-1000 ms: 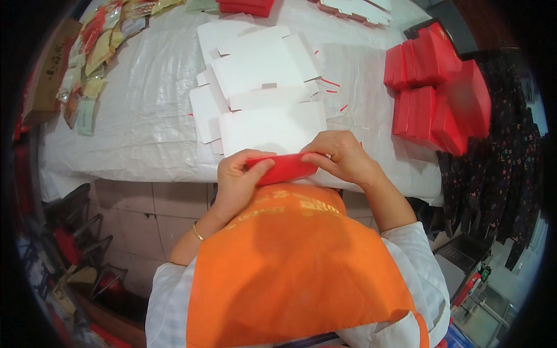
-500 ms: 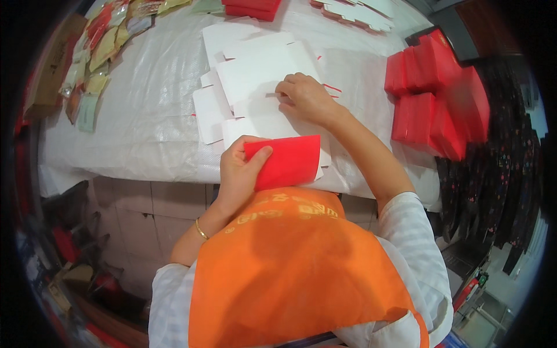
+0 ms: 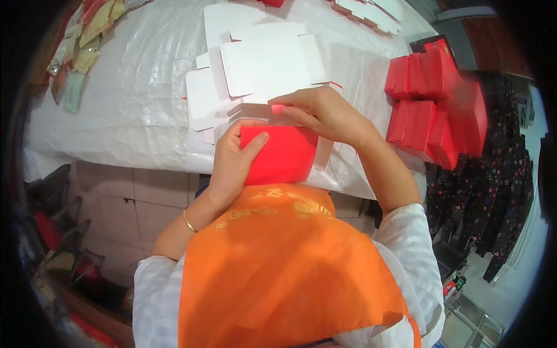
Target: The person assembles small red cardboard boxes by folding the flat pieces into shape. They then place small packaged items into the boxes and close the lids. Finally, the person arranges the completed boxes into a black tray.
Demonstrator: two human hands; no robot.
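My left hand (image 3: 230,165) grips the left side of a red carton (image 3: 281,156), thumb on its red face and fingers behind, close to my orange apron. A flap (image 3: 255,110) with a pale inner side stands up from the carton's far edge. Over that flap's right end is my right hand (image 3: 333,114), its fingers and thumb closed on a small red tab (image 3: 278,108). Just beyond both hands, several flat white carton blanks (image 3: 267,61) lie overlapped on the table, inner sides up. What the left fingers do behind the carton is hidden.
Red boxes (image 3: 415,78) are stacked at the table's right side. Small packets (image 3: 87,43) lie at the far left, and more white blanks (image 3: 371,14) at the far right. A white woven sheet (image 3: 133,110) covers the table. Dark flowered cloth (image 3: 493,174) hangs beyond the right edge.
My right hand has come back from the white blanks to the carton's far edge and now pinches a tab there. The carton's flap has been raised. My left hand keeps its grip.
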